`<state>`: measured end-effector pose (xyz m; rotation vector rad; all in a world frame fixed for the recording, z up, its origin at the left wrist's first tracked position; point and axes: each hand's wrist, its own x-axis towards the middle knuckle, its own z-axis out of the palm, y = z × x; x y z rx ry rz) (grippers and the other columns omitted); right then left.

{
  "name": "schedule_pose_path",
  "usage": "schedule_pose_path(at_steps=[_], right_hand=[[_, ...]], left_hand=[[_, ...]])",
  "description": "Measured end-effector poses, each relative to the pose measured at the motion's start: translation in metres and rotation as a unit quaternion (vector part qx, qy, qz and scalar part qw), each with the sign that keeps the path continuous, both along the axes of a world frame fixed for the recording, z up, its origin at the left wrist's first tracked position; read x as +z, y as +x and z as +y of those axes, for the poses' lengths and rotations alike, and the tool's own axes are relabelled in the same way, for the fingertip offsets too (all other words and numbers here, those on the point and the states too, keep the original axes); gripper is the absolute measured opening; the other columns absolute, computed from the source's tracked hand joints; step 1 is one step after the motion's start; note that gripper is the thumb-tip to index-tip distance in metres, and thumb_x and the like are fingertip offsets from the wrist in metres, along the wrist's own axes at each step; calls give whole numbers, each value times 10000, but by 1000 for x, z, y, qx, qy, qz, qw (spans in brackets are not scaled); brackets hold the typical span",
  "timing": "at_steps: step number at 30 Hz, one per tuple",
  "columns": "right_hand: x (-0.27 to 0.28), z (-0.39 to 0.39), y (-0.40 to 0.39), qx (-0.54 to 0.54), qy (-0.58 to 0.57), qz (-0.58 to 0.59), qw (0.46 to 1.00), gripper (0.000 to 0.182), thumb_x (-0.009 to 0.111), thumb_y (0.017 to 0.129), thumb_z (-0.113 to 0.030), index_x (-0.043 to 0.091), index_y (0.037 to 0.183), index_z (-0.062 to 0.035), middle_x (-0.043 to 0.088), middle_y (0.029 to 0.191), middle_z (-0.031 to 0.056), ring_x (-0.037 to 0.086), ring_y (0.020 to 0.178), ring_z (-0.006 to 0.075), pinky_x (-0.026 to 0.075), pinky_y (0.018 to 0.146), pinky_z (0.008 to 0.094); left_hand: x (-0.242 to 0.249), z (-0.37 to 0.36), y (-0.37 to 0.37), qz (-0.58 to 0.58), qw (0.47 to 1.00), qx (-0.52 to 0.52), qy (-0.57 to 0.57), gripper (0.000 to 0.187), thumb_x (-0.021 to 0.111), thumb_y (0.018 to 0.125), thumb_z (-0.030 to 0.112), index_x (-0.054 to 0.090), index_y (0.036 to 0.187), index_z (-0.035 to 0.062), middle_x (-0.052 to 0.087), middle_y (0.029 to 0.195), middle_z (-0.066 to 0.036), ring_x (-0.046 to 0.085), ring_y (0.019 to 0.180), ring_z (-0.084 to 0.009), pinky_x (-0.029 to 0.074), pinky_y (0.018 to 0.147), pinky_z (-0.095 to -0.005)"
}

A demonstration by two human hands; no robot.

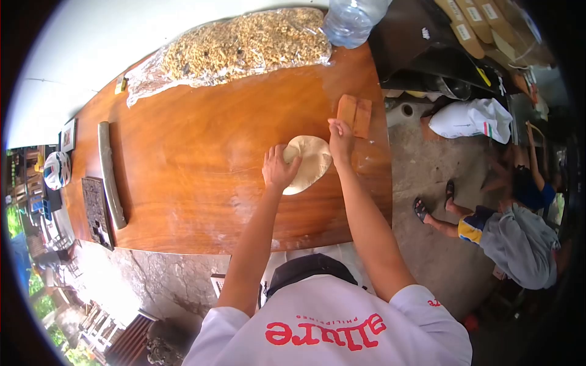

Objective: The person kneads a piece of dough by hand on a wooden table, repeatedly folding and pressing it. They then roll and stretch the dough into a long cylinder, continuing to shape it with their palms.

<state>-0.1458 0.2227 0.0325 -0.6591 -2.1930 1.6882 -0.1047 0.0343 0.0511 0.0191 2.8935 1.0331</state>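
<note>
A round, flat, pale beige piece that looks like dough (312, 160) lies on the wooden table, creased near its right edge. My left hand (281, 168) rests on its left side with the fingers stretched out and the thumb over the surface. At the right rim is my right hand (342, 141), its fingers curled together. What they hold, if anything, is hidden. Just beyond that hand sit two reddish-brown blocks (354, 116), side by side.
A clear plastic bag of brown flakes (244, 46) lies along the far edge of the table (201, 158), beside a big clear plastic bottle (354, 23). At the left are a long grey rod (110, 174) and a dark carved panel (97, 210). Another person (513, 238) is off to the right.
</note>
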Motion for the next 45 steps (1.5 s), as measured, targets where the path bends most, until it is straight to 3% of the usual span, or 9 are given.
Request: schedule_pose_path(at_steps=[9, 16, 20, 22, 27, 29, 36, 39, 45], right_hand=[[-4, -35, 70, 173, 162, -8, 972, 268, 572, 924, -104, 713, 1128, -2, 706, 1120, 214, 679, 1049, 361, 545, 912, 415], [21, -108, 173, 178, 432, 36, 883, 588, 561, 892, -215, 476, 1392, 82, 483, 1470, 253, 391, 1421, 399, 266, 1184, 556], [27, -100, 142, 305, 491, -35, 816, 565, 578, 878, -339, 598, 1298, 39, 560, 1401, 247, 488, 1343, 386, 368, 1110, 544], [79, -82, 74, 385, 387, -289, 786, 441, 572, 898, -376, 707, 1120, -20, 666, 1225, 249, 628, 1147, 414, 499, 953, 501], [43, -57, 16, 202, 308, -215, 904, 367, 572, 922, -363, 732, 1060, -63, 689, 1128, 230, 655, 1021, 405, 525, 875, 483], [7, -72, 31, 66, 325, 24, 943, 339, 543, 946, -331, 728, 1102, -93, 646, 1233, 217, 612, 1103, 395, 502, 936, 479], [-1, -91, 136, 123, 404, -62, 904, 429, 429, 1013, -246, 579, 1363, -48, 520, 1432, 231, 447, 1359, 435, 358, 1121, 526], [11, -101, 174, 65, 378, -37, 923, 438, 437, 1016, -255, 563, 1370, -30, 501, 1441, 241, 410, 1380, 446, 315, 1158, 527], [-6, -87, 159, 100, 418, -55, 901, 516, 435, 1005, -362, 523, 1433, -88, 448, 1499, 211, 366, 1417, 450, 261, 1169, 587]], left_hand=[[34, 2, 85, -159, 980, 121, -16, 605, 754, 809, 497, 551, 1141, 34, 707, 996, -231, 683, 966, -423, 542, 825, -495], [-2, -70, 114, -89, 967, 132, 199, 449, 631, 957, 387, 666, 1154, -15, 711, 1077, -214, 689, 1019, -379, 533, 864, -448], [-5, -98, 95, -87, 973, 120, 176, 467, 585, 977, 416, 668, 1150, -9, 695, 1091, -247, 679, 1038, -388, 526, 872, -449], [-18, -100, 76, -103, 982, 58, 150, 457, 543, 995, 424, 670, 1105, -2, 683, 1074, -267, 665, 1017, -422, 515, 867, -470], [3, -78, 39, -28, 991, 21, 128, 439, 512, 1011, 408, 660, 1082, 0, 655, 1040, -265, 621, 992, -455, 496, 849, -509], [-5, -66, 15, 30, 992, 5, 122, 423, 492, 1023, 391, 655, 1090, 7, 634, 1041, -261, 601, 995, -454, 488, 844, -520], [-16, -8, 15, 27, 964, -87, 252, 361, 540, 1010, 355, 673, 1185, 68, 647, 1211, -192, 607, 1115, -417, 514, 910, -465], [-1, -9, 77, 112, 972, -164, 124, 398, 452, 1017, 281, 647, 1310, 95, 583, 1396, -157, 485, 1348, -387, 321, 1165, -500], [-7, -4, 76, 84, 986, -146, 4, 528, 325, 1027, 370, 546, 1434, 118, 468, 1516, -151, 362, 1452, -355, 184, 1213, -528]])
